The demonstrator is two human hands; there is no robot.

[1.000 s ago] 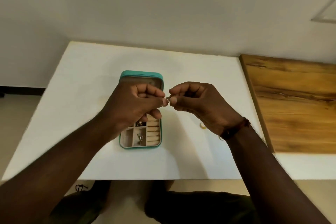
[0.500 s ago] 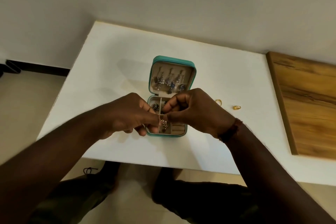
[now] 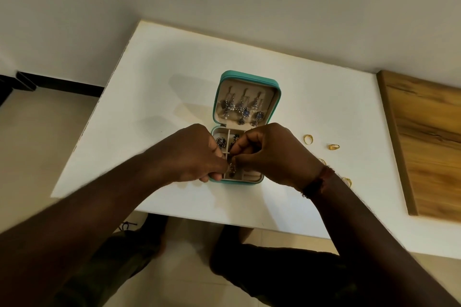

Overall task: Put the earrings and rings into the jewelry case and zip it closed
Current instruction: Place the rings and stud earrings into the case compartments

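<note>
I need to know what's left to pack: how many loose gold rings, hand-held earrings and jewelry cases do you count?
loose gold rings: 4 (two partly hidden)
earring pinched between left hand and right hand: 1
jewelry case, open: 1
Total: 6

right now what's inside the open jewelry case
Earrings hang in the jewelry case lid; a dark earring lies in a far-left compartment. The left hand and right hand, pinching a small earring, cover most of the tray.
</note>
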